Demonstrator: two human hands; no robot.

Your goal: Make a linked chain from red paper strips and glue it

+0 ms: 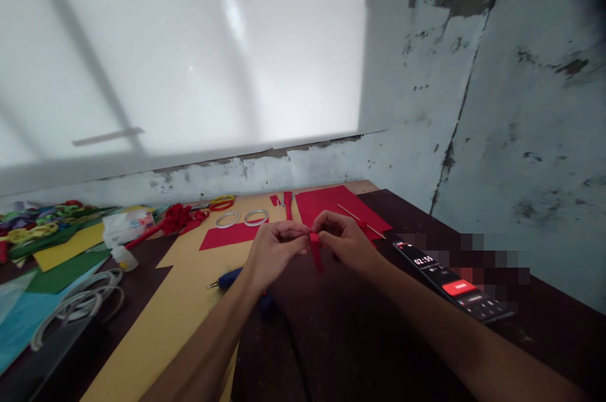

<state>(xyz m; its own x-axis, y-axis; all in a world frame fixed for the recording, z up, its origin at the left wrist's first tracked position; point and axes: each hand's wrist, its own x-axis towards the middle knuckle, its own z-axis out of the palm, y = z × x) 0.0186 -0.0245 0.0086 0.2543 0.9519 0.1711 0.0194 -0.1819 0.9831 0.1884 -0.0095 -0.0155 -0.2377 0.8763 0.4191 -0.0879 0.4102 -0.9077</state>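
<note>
A narrow red strip [317, 255], paper or ribbon, is pinched between my two hands above the dark table. My left hand [279, 245] grips its upper end from the left, thumb against fingers. From the other side, my right hand [347, 239] closes thumb and fingertips on the same end, and the rest of the strip hangs down. Under my left wrist lies a blue glue gun [230, 277], its metal tip facing left, partly hidden by the forearm. Behind my right hand, a thin wooden stick [353, 214] rests on a red sheet [326, 201].
Two tape rolls [256, 218], a red piece [227, 236] and scissors [221, 203] lie on tan paper [184, 291]. At left are a red ribbon flower [178, 218], a small white bottle [124, 258], coiled cable [80, 301] and coloured sheets. A phone [447, 282] lies at right.
</note>
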